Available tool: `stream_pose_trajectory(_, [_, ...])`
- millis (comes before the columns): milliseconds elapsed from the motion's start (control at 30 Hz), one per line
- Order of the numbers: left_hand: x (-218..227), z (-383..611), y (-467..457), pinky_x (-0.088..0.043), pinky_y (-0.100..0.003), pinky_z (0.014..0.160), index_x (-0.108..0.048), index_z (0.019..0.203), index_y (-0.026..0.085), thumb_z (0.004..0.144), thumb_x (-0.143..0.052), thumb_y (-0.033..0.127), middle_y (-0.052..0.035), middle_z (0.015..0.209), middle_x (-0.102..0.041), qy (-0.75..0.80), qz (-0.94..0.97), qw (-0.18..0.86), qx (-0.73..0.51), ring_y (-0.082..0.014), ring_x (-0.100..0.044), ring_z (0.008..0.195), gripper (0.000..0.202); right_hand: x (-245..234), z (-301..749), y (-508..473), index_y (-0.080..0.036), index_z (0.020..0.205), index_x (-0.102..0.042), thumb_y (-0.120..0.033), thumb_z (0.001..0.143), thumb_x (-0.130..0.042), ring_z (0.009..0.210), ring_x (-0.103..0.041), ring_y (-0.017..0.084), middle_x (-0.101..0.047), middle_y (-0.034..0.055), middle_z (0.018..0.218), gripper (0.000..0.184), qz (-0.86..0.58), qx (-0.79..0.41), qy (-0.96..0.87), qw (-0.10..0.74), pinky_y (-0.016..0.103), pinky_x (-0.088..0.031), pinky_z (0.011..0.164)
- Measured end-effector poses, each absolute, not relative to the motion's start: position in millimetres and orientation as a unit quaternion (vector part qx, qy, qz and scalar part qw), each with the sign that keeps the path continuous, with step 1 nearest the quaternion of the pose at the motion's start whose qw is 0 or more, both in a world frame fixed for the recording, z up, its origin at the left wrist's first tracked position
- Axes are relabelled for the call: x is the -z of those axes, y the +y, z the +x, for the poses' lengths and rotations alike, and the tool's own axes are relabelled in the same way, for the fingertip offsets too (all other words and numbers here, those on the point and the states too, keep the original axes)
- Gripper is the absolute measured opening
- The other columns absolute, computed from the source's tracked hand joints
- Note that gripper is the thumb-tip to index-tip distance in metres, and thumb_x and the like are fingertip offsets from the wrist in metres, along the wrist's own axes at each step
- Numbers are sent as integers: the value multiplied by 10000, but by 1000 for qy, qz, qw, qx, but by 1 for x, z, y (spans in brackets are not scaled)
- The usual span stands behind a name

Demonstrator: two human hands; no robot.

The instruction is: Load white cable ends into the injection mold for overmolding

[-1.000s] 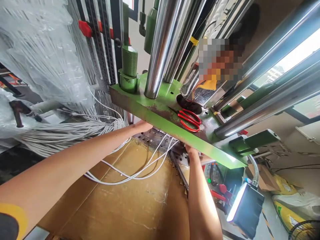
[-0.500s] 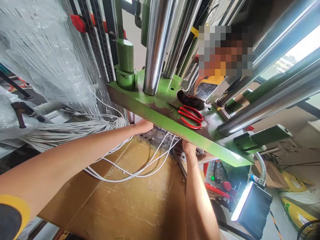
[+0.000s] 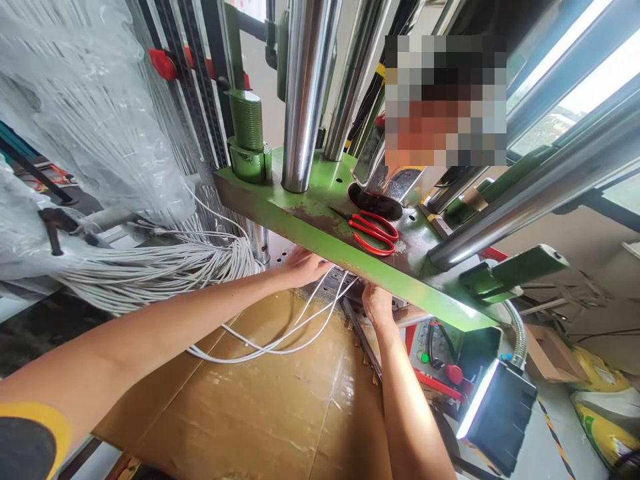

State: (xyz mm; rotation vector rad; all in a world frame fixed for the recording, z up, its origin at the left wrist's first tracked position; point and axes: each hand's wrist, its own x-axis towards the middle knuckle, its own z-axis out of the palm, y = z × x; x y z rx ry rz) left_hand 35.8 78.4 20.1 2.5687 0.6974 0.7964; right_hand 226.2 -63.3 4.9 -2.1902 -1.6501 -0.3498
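Reaching to the green plate's front edge, your left hand and right hand are apart, partly hidden beneath it; you cannot tell whether either grips anything. White cables emerge between them from under that plate and loop over the brown sheet in front of it. Compared with half a second ago, your left hand shows more of its back and fingers beside the plate's edge, nearer the cables and your right hand. Red-handled scissors lie on the plate, as before.
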Motion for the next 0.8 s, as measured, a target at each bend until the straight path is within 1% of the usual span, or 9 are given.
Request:
stream_pose_trajectory(100, [-25,42,64,-460,-382,895,-701,909,205,866,-547,243,-76,930,-712,228,924,166,-259,-255,-635,946,165,-9,218,-68,-182,1088,-677,-34,831,-432,1141,-552,214,-674,75,1126,384,-770,108,-599,194,408,-408,1004])
stream_pose_trajectory(200, [-28,52,55,-460,-391,894,-671,1055,201,869,-543,282,-93,962,-708,233,924,158,-260,-266,-629,959,239,-14,209,-69,-221,1133,-679,-11,796,-373,1200,-513,219,-669,68,1171,501,-768,100,-602,196,404,-359,1049])
stream_pose_trajectory(267, [-26,60,51,-466,-394,883,-634,1143,196,854,-572,328,-102,1001,-704,233,924,156,-260,-275,-625,969,324,-17,205,-69,-221,1148,-674,-24,797,-374,1178,-528,229,-674,74,1161,502,-770,97,-601,192,407,-363,1039])
stream_pose_trajectory(300, [-24,63,50,-469,-394,877,-639,1132,196,848,-574,317,-101,992,-707,233,925,155,-258,-277,-627,964,316,-18,203,-68,-214,1148,-674,-36,805,-380,1152,-545,239,-680,85,1143,486,-773,95,-599,187,410,-375,1022])
stream_pose_trajectory(367, [-19,70,50,-475,-386,860,-678,1031,200,842,-546,236,-89,919,-719,232,927,154,-251,-269,-638,927,233,-20,200,-68,-188,1138,-677,-70,830,-391,1072,-586,262,-698,118,1074,437,-780,91,-594,176,421,-401,976])
stream_pose_trajectory(467, [-14,74,52,-486,-362,830,-702,928,211,816,-523,156,-70,847,-722,227,931,154,-242,-249,-653,870,218,-21,201,-67,-150,1117,-678,-101,853,-388,991,-612,273,-706,148,991,395,-789,87,-586,162,415,-418,930])
stream_pose_trajectory(633, [-24,69,43,-489,-360,842,-687,1032,205,849,-542,240,-88,999,-714,216,934,140,-248,-251,-642,947,236,-21,210,-77,-124,1087,-673,-32,829,-296,938,-610,229,-700,116,917,465,-798,92,-571,167,355,-438,896])
stream_pose_trajectory(700, [-28,67,38,-483,-356,868,-687,1060,238,868,-545,292,-67,1046,-709,195,940,134,-245,-242,-639,974,246,-20,210,-83,-142,1112,-665,-18,820,-303,956,-604,233,-696,118,937,481,-793,101,-576,170,369,-429,914])
stream_pose_trajectory(800, [-30,72,32,-481,-343,878,-698,1042,280,850,-544,220,-29,995,-724,173,949,128,-230,-219,-654,938,254,-21,205,-86,-159,1148,-648,-32,818,-379,1003,-597,273,-685,152,1013,445,-781,112,-591,168,421,-417,932])
